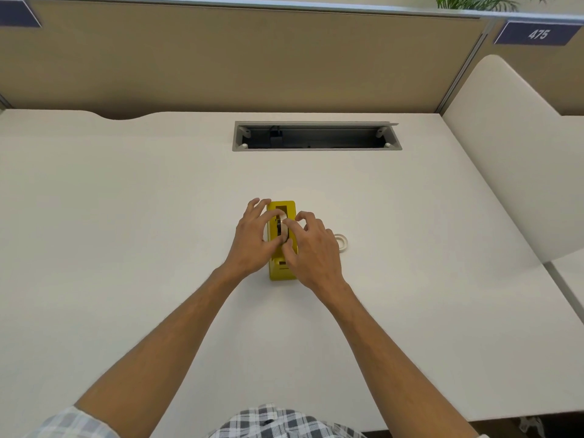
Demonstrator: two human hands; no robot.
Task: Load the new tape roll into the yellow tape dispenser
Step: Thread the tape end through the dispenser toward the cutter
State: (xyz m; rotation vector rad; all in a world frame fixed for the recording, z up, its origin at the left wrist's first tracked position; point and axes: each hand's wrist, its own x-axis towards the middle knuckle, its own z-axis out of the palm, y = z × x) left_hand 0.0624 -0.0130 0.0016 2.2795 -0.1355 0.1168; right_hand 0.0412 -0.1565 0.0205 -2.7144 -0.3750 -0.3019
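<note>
The yellow tape dispenser (pixel 282 273) stands on the white desk (pixel 126 232), its length running away from me. A white tape roll (pixel 282 229) on a dark hub sits upright in the dispenser's well. My left hand (pixel 252 245) grips the roll from the left, thumb on its near side, fingers spread past the dispenser's far end. My right hand (pixel 311 248) pinches the roll from the right with thumb and forefinger. A second white tape roll (pixel 343 241) lies flat on the desk, partly hidden behind my right hand.
An open grey cable tray (pixel 316 147) is cut into the desk beyond the dispenser. A tan partition (pixel 221 58) closes the back, and a white divider panel (pixel 512 159) rises at the right. The desk's front edge is close to my body.
</note>
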